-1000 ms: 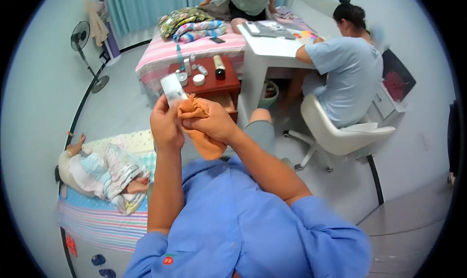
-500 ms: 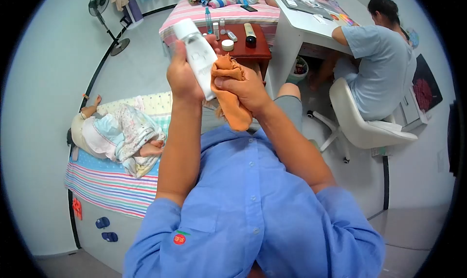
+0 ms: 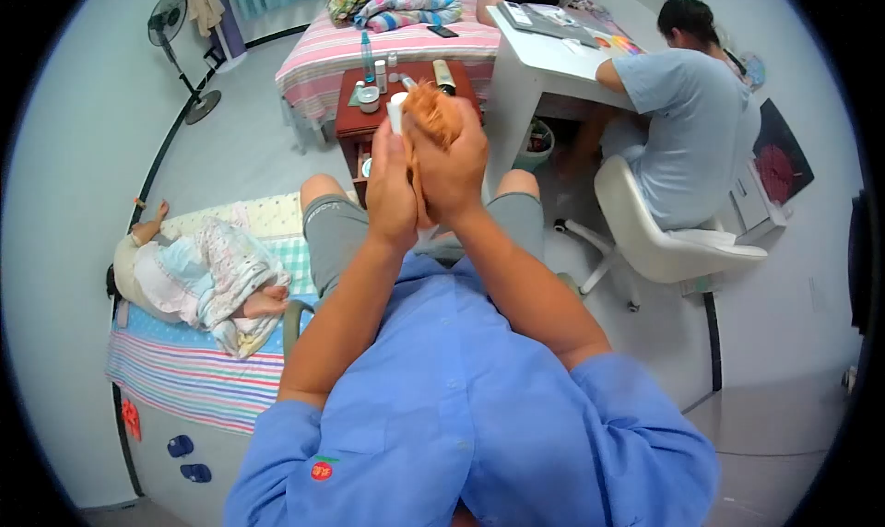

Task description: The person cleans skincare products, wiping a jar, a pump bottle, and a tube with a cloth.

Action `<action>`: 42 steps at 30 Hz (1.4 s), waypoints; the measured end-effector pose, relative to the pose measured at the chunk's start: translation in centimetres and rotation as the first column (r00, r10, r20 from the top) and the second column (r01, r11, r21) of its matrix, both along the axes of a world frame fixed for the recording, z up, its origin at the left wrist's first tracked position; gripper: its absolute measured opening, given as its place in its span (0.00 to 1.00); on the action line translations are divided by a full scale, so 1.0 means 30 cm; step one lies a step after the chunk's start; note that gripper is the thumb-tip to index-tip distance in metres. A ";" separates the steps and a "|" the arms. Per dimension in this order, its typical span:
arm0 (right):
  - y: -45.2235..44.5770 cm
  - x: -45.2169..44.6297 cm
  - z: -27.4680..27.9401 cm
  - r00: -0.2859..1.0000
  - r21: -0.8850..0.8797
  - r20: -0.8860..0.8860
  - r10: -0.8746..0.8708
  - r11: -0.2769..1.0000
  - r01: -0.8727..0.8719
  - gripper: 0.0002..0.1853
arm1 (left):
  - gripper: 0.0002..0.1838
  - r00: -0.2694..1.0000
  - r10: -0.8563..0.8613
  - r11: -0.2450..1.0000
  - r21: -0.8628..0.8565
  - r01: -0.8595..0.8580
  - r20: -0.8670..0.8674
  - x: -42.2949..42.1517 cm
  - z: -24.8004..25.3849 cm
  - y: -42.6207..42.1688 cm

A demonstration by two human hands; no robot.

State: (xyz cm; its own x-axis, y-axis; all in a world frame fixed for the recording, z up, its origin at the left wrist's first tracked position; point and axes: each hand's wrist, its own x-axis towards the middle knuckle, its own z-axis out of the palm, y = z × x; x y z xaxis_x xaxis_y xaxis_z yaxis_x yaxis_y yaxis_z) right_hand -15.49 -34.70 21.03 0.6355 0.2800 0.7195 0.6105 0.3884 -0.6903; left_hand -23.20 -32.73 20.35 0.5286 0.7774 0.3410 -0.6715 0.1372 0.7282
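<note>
My left hand [image 3: 392,195] is closed around a white bottle [image 3: 397,110], whose top shows above my fingers; most of its body is hidden. Bunched in my right hand [image 3: 454,169] is an orange cloth [image 3: 433,114], pressed against the bottle's side. Both hands are close together over my lap. Just beyond them stands a reddish-brown bedside table [image 3: 352,117], with a small white jar [image 3: 369,100], a blue-tinted bottle [image 3: 367,57] and a dark-capped beige bottle [image 3: 444,77] on top.
Someone sits in a white chair [image 3: 682,250] at a white desk [image 3: 516,61] on the right. Another person lies on a striped floor mat [image 3: 194,379] at left. A standing fan [image 3: 171,20] and a bed [image 3: 323,38] are at the back. A bin [image 3: 535,149] stands under the desk.
The bottle has turned so that its face no longer shows, and the cloth now wraps along its side. My hands have come together. The view has shifted slightly.
</note>
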 end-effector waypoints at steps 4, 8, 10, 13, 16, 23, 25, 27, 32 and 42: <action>0.020 0.071 0.118 0.987 0.050 -0.139 0.080 0.996 -0.073 0.18 | 0.27 0.987 -0.120 0.984 0.120 0.133 -0.111 -0.030 -0.020 -0.047; 0.026 -0.003 0.047 0.998 -0.010 0.065 -0.021 1.000 0.022 0.18 | 0.23 0.999 -0.021 0.998 0.060 0.018 0.046 -0.003 0.015 0.067; 0.005 -0.063 -0.027 0.984 -0.096 0.175 0.019 0.995 -0.002 0.20 | 0.21 0.992 0.118 0.989 0.086 -0.122 0.054 -0.007 0.011 0.228; 0.024 -0.073 -0.126 0.945 -0.241 -0.169 0.281 0.918 -0.316 0.16 | 0.22 0.970 0.189 0.982 -0.017 -0.188 0.152 -0.058 0.102 0.267; 0.008 -0.063 -0.101 0.244 0.308 -0.687 0.684 0.579 -0.755 0.17 | 0.23 0.938 0.253 0.967 -0.091 -0.237 0.237 -0.081 0.123 0.268; 0.000 -0.064 -0.120 0.119 0.375 -0.728 0.676 0.537 -0.756 0.19 | 0.24 0.945 0.115 0.969 0.175 -0.175 0.306 -0.059 0.074 0.186; -0.011 -0.079 -0.095 0.191 0.310 -0.735 0.650 0.573 -0.759 0.19 | 0.25 0.959 0.091 0.973 0.182 -0.143 0.268 -0.074 0.075 0.198; -0.014 -0.090 -0.066 0.422 0.167 -0.633 0.649 0.647 -0.744 0.18 | 0.30 0.962 0.095 0.986 0.108 -0.126 0.254 -0.081 0.088 0.233; 0.008 -0.039 -0.110 0.697 0.036 -0.516 0.499 0.825 -0.564 0.18 | 0.35 0.965 0.171 0.984 -0.094 -0.155 0.197 -0.112 0.099 0.330; 0.027 0.061 0.118 0.992 0.006 -0.122 -0.018 1.000 0.019 0.20 | 0.28 0.987 -0.158 0.987 0.023 0.158 -0.029 -0.017 0.007 -0.015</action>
State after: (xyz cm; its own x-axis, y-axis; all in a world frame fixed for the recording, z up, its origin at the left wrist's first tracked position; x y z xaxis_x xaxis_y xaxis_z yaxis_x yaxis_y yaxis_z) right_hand -13.67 -33.90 24.57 0.7237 0.2626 0.6382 0.5291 0.3826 -0.7574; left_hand -23.70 -33.17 20.56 0.6533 0.6746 0.3437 -0.6231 0.2213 0.7502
